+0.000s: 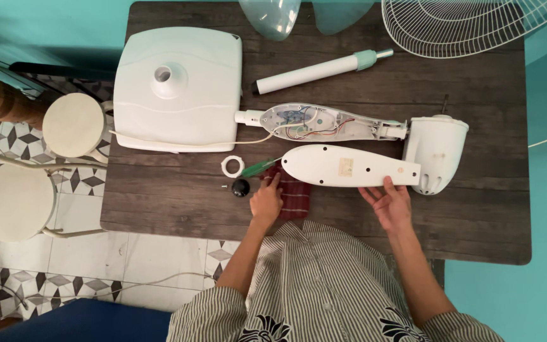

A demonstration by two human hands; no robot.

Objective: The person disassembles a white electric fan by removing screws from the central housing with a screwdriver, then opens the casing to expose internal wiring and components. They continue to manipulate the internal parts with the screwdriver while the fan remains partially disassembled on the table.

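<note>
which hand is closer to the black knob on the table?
Left. The left hand rests just right of the black knob, fingertips near the green-handled screwdriver. The right hand is far to the right, touching the white cover panel.

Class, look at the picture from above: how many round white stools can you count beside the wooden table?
2. One stool stands by the table's left edge, next to the white fan base. The other stool stands lower left on the tiled floor. More could lie outside the frame.
</note>
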